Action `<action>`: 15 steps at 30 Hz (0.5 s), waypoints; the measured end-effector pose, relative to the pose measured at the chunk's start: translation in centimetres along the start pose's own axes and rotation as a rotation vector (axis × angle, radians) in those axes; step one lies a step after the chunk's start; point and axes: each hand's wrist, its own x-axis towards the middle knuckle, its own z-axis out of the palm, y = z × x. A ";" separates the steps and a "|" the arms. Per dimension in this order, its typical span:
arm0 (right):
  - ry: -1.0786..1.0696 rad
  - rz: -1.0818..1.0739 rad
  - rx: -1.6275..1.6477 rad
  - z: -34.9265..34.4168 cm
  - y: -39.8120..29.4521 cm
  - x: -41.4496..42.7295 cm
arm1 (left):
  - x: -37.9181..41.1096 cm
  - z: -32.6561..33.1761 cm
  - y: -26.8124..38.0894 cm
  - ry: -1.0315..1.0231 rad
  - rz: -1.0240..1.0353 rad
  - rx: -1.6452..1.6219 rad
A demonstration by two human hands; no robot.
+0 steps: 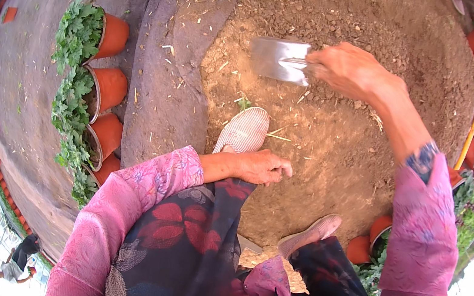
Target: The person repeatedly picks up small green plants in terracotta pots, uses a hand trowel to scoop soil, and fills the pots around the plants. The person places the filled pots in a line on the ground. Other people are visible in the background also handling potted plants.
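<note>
My right hand [349, 70] grips a hand trowel [278, 57] with a wide, shiny steel blade. Its handle is hidden inside my fist, and motion blurs the blade's far end. Below the blade is bare brown soil [315, 118], loose and crumbly towards the top and smoother near my feet; whether the blade touches it I cannot tell. My left hand [259, 167] rests over my bent knee with its fingers loosely curled and nothing seen in them. Just beyond it is my striped slip-on shoe [247, 126], with a small green weed [244, 102] by its toe.
Tilted orange pots [108, 89] of leafy plants line the left, beside dark ground fabric [175, 70] that borders the soil. More orange pots [471, 151] and a yellow hose or pole [470, 132] run along the right. Another person [18, 258] is far off at lower left.
</note>
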 end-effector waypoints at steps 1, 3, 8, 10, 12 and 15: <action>0.010 0.060 0.045 -0.2 -0.4 0.9 | 0.2 0.0 -0.2 -0.002 0.029 0.002; -0.046 0.194 -0.064 -2.2 0.5 1.1 | 0.2 0.1 -0.7 0.019 0.030 -0.016; 0.066 0.419 -0.314 -4.8 7.0 -4.9 | -0.5 0.1 0.1 0.043 0.006 0.018; 0.186 0.336 -0.407 -4.9 9.1 -7.8 | -0.8 0.0 0.1 0.013 -0.003 0.057; 0.121 0.350 -0.293 -4.4 8.5 -9.5 | -0.9 -0.2 0.2 -0.006 0.058 0.111; -0.062 0.277 -0.134 -3.8 1.5 -9.4 | -1.9 0.3 0.1 -0.006 0.145 0.175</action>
